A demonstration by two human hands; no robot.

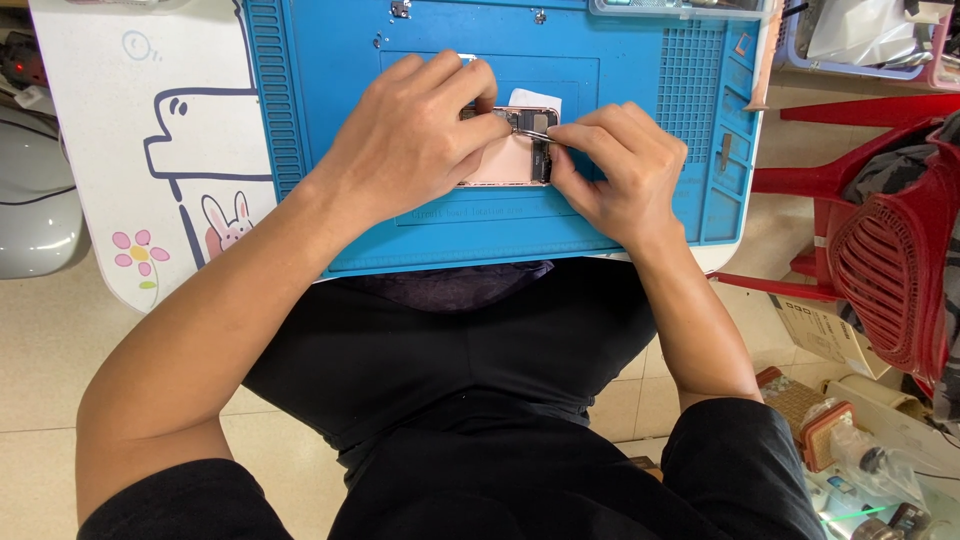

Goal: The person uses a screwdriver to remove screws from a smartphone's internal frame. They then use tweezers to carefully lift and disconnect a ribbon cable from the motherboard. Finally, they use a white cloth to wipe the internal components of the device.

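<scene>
An opened phone (505, 160) with a pink back shell lies on a blue work mat (330, 200). My left hand (410, 135) presses down on the phone's left part, fingers over its upper edge. Pinched in my right hand (615, 165) are thin metal tweezers (535, 135), their tips at the dark circuit parts near the phone's top right. A white scrap of paper (535, 98) peeks from behind the phone. Much of the phone is hidden under both hands.
The mat sits on a small white table (150, 150) printed with cartoon animals. Small screws (400, 10) lie at the mat's far edge. Red plastic chairs (880, 240) stand to the right. Boxes and bagged parts (850, 440) litter the floor at lower right. A grey object (35, 200) sits at left.
</scene>
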